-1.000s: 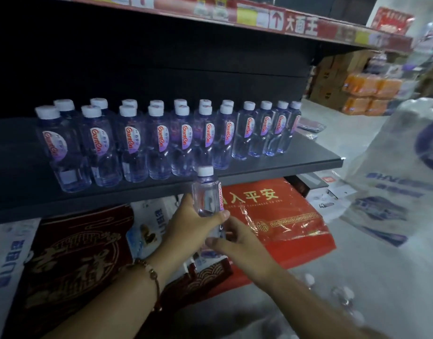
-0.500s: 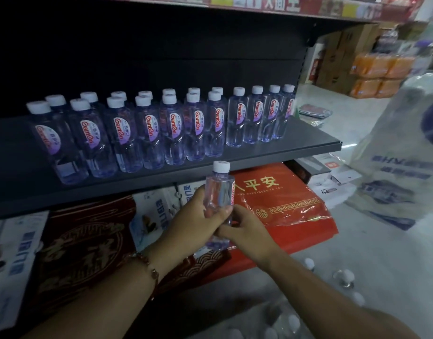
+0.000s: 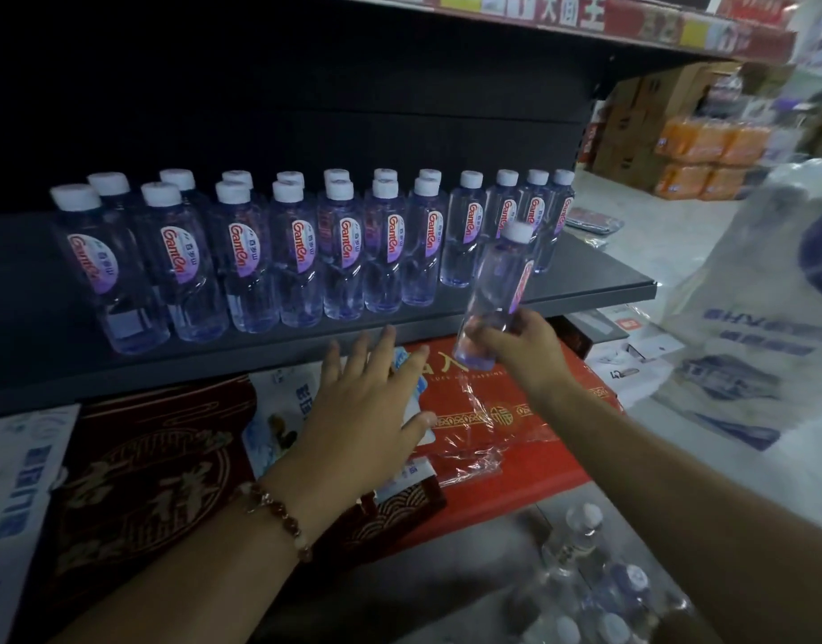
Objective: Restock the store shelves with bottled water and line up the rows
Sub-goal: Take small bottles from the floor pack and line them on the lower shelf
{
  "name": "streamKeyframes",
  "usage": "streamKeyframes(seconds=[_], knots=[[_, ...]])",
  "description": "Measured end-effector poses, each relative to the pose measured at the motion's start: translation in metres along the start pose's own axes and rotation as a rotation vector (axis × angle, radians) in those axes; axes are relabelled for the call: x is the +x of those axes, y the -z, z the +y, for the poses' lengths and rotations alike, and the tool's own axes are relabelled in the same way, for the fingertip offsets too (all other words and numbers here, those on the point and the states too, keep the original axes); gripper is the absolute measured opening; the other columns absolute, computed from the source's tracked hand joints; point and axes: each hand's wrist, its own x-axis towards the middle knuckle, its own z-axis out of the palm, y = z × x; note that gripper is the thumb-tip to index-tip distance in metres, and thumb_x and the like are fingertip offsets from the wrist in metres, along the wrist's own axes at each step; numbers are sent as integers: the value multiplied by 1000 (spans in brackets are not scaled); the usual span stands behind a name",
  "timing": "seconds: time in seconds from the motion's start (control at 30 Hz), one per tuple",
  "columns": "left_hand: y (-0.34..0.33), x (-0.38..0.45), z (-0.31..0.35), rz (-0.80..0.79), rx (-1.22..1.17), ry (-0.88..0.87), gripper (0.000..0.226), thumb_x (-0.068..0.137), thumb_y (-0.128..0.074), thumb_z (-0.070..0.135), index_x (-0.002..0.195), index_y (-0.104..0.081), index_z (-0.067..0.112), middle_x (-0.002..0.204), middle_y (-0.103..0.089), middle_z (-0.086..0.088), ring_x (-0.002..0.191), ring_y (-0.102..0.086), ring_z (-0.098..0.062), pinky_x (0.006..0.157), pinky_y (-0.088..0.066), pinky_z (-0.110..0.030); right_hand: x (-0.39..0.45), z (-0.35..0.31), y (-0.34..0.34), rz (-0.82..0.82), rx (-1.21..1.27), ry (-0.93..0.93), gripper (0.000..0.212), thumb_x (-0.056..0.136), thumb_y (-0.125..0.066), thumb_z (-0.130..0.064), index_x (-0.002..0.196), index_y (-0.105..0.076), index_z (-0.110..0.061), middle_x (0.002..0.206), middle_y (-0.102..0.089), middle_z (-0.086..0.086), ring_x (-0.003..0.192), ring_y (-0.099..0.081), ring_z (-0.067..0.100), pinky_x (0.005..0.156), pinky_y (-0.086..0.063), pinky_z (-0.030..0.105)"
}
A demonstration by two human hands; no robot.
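My right hand (image 3: 522,341) grips the clear white-capped water bottle (image 3: 495,297) by its base, nearly upright, just before the dark shelf (image 3: 585,290), the open front-row slot probably up-left; my left hand (image 3: 367,411) hovers released, farther away

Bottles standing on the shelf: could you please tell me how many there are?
18: seven in the front row, seven behind them, four single-file at the right end; others may be hidden.
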Motion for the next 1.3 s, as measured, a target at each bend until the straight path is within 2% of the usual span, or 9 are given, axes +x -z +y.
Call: streamKeyframes(seconds=[0.2, 0.37, 0.5, 0.77, 0.9, 0.97, 1.03, 1.13, 1.3], knots=[[-11, 16, -7, -10, 29, 10, 78, 100, -38, 62, 161, 0, 34, 169, 10, -10, 156, 7, -32, 124, 1, -58, 83, -15, -27, 97, -87, 11, 45, 77, -83, -29, 114, -62, -14, 109, -72, 3, 97, -69, 22, 94, -54, 43], [-20, 22, -11, -15, 3, -4, 77, 101, -39, 60, 161, -1, 32, 169, 8, -11, 156, 3, -33, 124, -1, -59, 109, -6, -48, 136, -147, 48, 35, 88, -75, -19, 114, -52, -12, 111, -65, 5, 95, -62, 18, 70, -47, 20], [-25, 27, -16, -29, -23, -14, 76, 101, -40, 59, 161, -1, 32, 169, 8, -11, 156, 4, -34, 124, -2, -58, 119, -3, -53, 124, -199, 62, 45, 93, -69, -25, 132, -49, -13, 129, -62, 5, 109, -60, 18, 90, -46, 29], [-36, 41, -10, -78, -40, -34, 75, 102, -41, 56, 160, -1, 31, 169, 8, -11, 156, 5, -33, 125, -4, -57, 121, -6, -45, 76, -388, 67, 59, 94, -65, -35, 144, -39, -16, 141, -56, 7, 128, -54, 29, 100, -43, 37], [-47, 48, 8, -94, -35, -67, 74, 101, -41, 57, 161, -4, 31, 170, 3, -10, 156, 2, -31, 125, -6, -55, 84, 3, -15, -19, -613, 128, 76, 98, -59, -37, 158, -17, -19, 141, -56, 13, 126, -56, 32, 92, -46, 36], [-55, 52, 20, -129, -46, -81, 74, 101, -41, 57, 161, -4, 31, 170, 3, -10, 156, 2, -31, 125, -5, -55, 59, 17, 9, -71, -748, 182, 70, 98, -58, -39, 156, -22, -26, 140, -57, 8, 122, -58, 29, 86, -45, 32], [-65, 56, 35, -170, -47, -96, 75, 101, -42, 56, 161, -4, 31, 170, 3, -10, 156, 2, -31, 125, -5, -54, 35, 39, 40, -135, -919, 206, 68, 98, -57, -42, 155, -24, -28, 156, -41, 2, 134, -50, 24, 98, -44, 36], [-84, 60, 63, -220, 0, -149, 74, 101, -41, 56, 161, -5, 31, 170, 1, -11, 156, -4, -31, 125, -8, -53, 0, 88, 93, -218, -1062, 93, 73, 99, -54, -44, 159, -20, -22, 166, -19, 1, 149, -28, 22, 115, -28, 33], [-134, 63, 124, -312, 44, -293, 72, 101, -44, 53, 161, -13, 28, 169, -11, -11, 154, -14, -30, 125, -12, -52, -65, 181, 181, -224, -1134, -225, 74, 98, -51, -49, 159, -19, -19, 165, -20, 3, 150, -26, 22, 118, -25, 32]])
